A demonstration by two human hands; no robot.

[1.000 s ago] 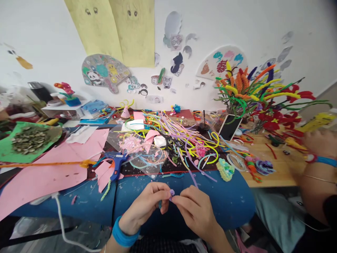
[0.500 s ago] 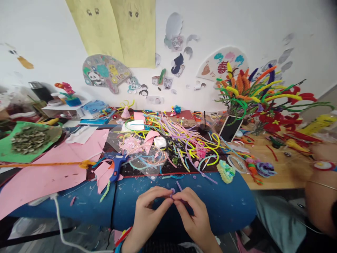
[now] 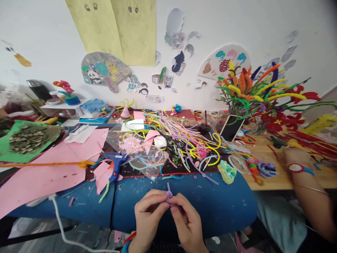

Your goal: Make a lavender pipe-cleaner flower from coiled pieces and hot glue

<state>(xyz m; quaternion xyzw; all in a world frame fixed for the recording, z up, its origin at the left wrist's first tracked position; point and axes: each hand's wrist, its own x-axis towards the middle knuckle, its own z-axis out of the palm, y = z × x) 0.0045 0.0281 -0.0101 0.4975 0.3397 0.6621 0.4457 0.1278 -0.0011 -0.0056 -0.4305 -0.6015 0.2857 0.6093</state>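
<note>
Between my fingertips is a purple pipe cleaner [image 3: 169,194], coiled into a small loop with one straight end sticking up. My left hand [image 3: 150,214] pinches it from the left with thumb and forefinger. From the right, my right hand [image 3: 187,216] pinches the same piece, and part of the coil is hidden behind the fingers. Both hands are just above the blue padded front [image 3: 126,203] of the work surface. Beyond them lies a heap of loose pastel pipe cleaners [image 3: 181,131]. A blue hot glue gun [image 3: 117,165] rests to the left, with its black cable hanging down.
Pink paper sheets [image 3: 58,158] and a green sheet with dried leaves [image 3: 27,138] cover the left. A phone [image 3: 231,129] leans by a bunch of pipe-cleaner flowers [image 3: 252,88]. At the right, another person's arm [image 3: 305,179] reaches over the wooden table [image 3: 263,182].
The purple pipe cleaner's straight end has swung left and now points up from the coil. My hands have lowered slightly. The other person's arm has moved left over the wooden table.
</note>
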